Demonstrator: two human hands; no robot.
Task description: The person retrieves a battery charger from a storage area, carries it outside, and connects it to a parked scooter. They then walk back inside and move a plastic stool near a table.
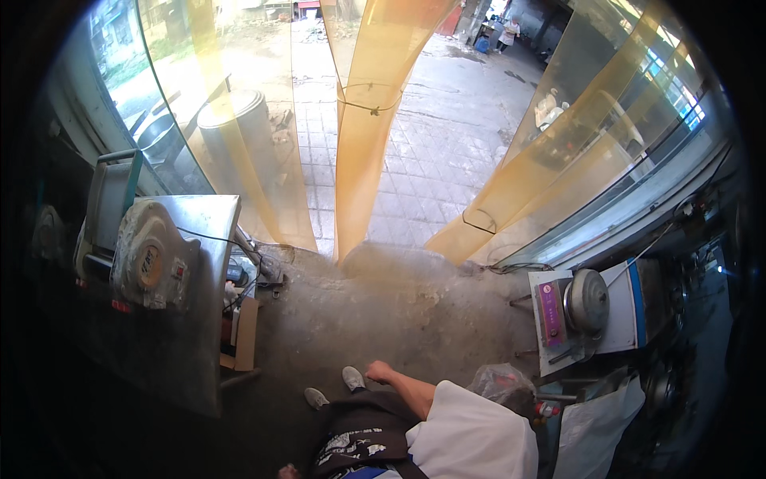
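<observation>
My right hand [380, 371] hangs over the dark floor in front of my body, its fingers curled in. Nothing shows in it. The bare forearm runs back to a white short sleeve [475, 427]. Only a bit of my left hand [289, 473] shows at the lower edge, small and dim; its fingers cannot be made out. Between the hands is my dark apron [363, 435] with pale print. Beyond it are my light shoes [353, 378]. Neither hand touches any of the equipment around.
Yellowish plastic strip curtains [363, 152] hang in the doorway ahead, with paving [431, 160] outside. At left, a metal table [195, 319] bears a dusty machine [152, 255]. At right stand a lidded pot [589, 302] and a purple-panelled appliance [550, 311]. A distant person [508, 33] stands outside.
</observation>
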